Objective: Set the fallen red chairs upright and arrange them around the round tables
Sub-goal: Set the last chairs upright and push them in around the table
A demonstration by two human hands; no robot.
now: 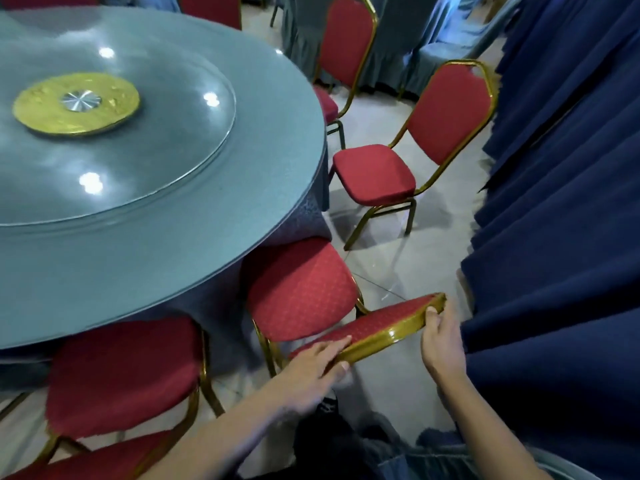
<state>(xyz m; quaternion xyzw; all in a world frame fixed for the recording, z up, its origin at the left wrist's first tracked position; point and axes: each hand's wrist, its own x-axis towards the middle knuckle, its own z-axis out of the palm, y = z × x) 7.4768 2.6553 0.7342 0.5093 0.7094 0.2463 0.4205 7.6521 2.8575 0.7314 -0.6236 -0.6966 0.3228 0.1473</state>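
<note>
A red chair with a gold frame stands upright right below me, its seat partly tucked under the round table. Both hands hold the top of its backrest. My left hand grips the left end, fingers over the red padding and thumb under the gold rail. My right hand grips the right end of the rail. Another red chair stands upright to the left at the table. A third red chair stands upright farther off, a little away from the table's edge.
The table carries a glass turntable with a gold disc. A dark blue curtain hangs close along the right. A further red chair stands at the table's far side. Grey-blue covered tables sit behind. Pale tiled floor runs between table and curtain.
</note>
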